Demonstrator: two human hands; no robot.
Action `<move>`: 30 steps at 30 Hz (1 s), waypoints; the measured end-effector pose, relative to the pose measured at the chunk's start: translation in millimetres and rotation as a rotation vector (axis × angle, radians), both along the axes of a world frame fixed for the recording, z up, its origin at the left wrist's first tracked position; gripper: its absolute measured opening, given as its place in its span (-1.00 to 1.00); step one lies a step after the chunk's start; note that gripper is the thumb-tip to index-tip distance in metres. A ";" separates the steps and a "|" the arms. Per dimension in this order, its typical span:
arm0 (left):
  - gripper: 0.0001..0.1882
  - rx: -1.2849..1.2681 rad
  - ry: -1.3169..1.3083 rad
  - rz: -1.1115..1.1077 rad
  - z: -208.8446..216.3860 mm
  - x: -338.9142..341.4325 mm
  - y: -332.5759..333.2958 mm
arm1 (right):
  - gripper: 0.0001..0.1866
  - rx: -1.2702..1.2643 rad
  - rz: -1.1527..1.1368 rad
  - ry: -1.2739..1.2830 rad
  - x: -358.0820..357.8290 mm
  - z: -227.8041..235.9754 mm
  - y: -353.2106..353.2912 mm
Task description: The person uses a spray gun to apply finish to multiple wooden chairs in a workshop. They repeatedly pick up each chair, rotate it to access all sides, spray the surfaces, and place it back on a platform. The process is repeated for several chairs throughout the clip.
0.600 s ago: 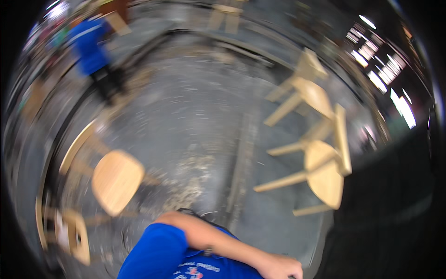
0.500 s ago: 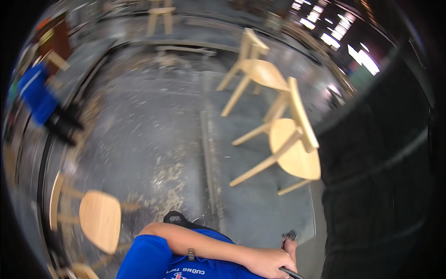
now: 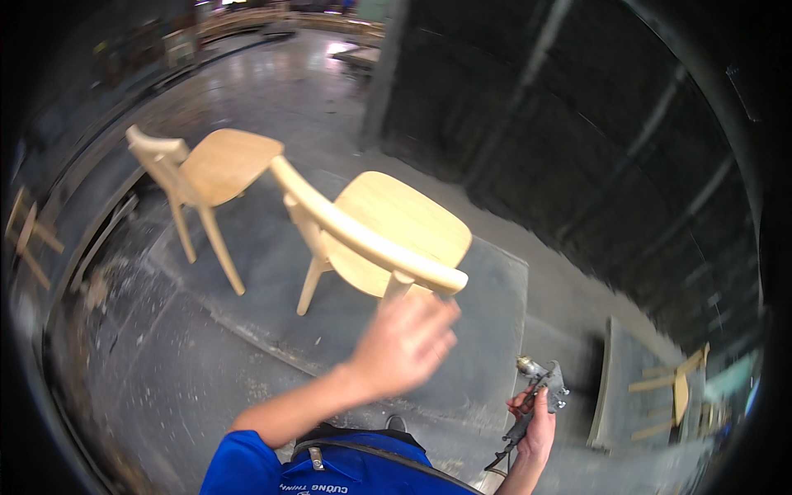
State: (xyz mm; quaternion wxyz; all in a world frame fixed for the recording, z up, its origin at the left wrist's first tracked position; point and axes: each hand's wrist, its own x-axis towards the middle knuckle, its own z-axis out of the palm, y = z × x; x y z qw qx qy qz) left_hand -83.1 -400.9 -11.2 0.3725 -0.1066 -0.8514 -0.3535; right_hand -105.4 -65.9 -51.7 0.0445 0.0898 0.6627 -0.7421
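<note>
A pale wooden chair (image 3: 404,219) stands in front of me on a dark panel, its curved backrest toward me. My left hand (image 3: 404,342) reaches to the near end of that backrest, over the top of a back post. Its fingers are smeared by motion, so whether they grip the chair or only pass in front of it cannot be told. Lower right, my right hand (image 3: 535,417) is closed around the handle of a grey spray gun (image 3: 549,386) with a metal nozzle. A thin hose runs down from the gun's handle.
A second pale chair (image 3: 231,165) stands just left of the first. Another chair (image 3: 29,235) is at the far left edge, and one more (image 3: 681,392) is at the right. A large dark wall (image 3: 577,107) rises along the far right side.
My view has turned right, toward the two chairs and the dark wall. The left hand has left the black hose by my right side and moved to the chair's backrest. The spray gun now shows clearly.
</note>
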 end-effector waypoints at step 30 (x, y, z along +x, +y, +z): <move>-0.24 1.203 -0.035 -0.033 -89.7 -108.6 -250.9 | -0.40 0.049 -0.114 -0.124 214.0 24.5 -153.6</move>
